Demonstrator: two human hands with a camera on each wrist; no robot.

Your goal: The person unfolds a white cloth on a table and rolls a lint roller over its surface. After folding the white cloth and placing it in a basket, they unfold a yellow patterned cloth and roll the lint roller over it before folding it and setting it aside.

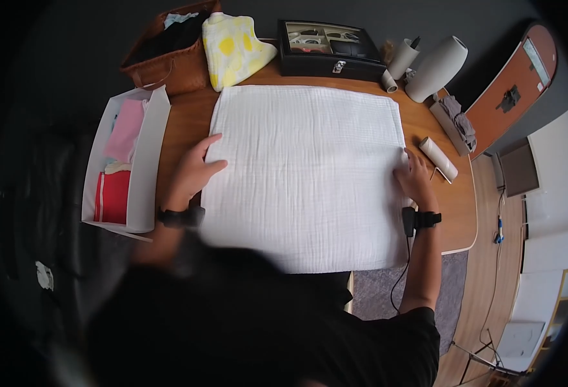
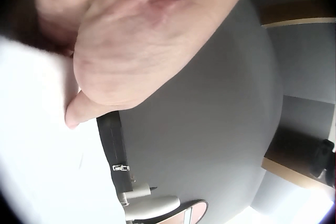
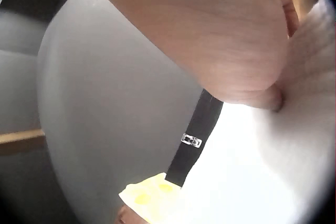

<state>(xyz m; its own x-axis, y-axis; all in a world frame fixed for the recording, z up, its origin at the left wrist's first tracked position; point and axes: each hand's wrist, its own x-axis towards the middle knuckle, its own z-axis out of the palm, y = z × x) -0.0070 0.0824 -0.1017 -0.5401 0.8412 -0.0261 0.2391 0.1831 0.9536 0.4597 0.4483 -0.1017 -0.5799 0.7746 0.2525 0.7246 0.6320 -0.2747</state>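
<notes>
A folded white muslin cloth (image 1: 309,174) lies spread in a large rectangle, its near edge at the person's black shirt. At its left edge is the left hand (image 1: 197,169), thumb and index finger spread apart, their tips on the fabric; its other fingers are mostly hidden. The right hand (image 1: 416,177) rests at the opposite edge, thumb on the cloth and fingers along the side. In the left wrist view the thumb (image 2: 79,112) touches the white fabric. The right wrist view shows the right thumb (image 3: 270,99) against the cloth too.
A white box (image 1: 158,161) with folded clothes stands left on the wooden table (image 1: 458,219). Behind are a brown basket (image 1: 184,74), a yellow-patterned cloth (image 1: 232,48) and a black glasses case (image 1: 332,68). A cardboard tube (image 1: 438,159) and white vase (image 1: 435,71) are right.
</notes>
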